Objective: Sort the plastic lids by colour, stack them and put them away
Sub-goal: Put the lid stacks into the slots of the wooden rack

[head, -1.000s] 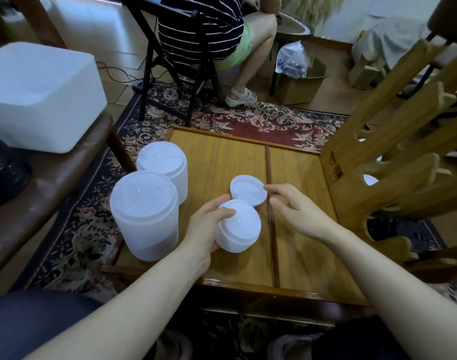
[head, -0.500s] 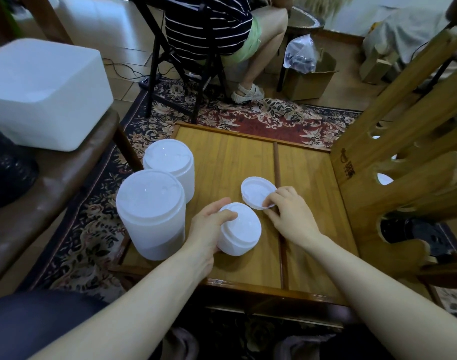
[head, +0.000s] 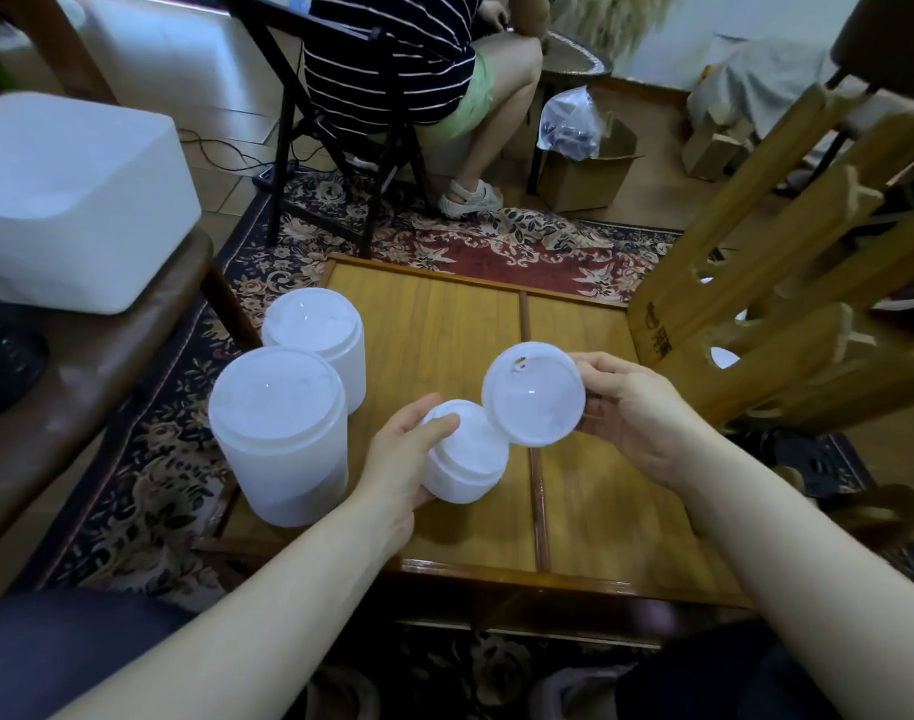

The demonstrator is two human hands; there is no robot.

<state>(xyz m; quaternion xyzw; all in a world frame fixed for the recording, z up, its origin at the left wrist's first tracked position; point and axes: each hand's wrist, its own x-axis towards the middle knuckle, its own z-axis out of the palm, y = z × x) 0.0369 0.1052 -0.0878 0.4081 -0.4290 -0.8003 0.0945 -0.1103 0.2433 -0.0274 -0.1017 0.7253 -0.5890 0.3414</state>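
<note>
- Right hand (head: 636,413) pinches a white lid (head: 533,394) by its rim, holding it tilted above the table (head: 600,491) near the centre groove, its lower edge just over the small stack (head: 467,454).
- Left hand (head: 402,459) curls round the small stack's side, steadying it near the table's front edge.
- Two taller stacks (head: 280,433) stand at the left edge.
- Thin, light, slightly flexible plastic, probably slick; a rim pinch suits it.
- Whether the lid touches the stack is hard to tell.
</note>
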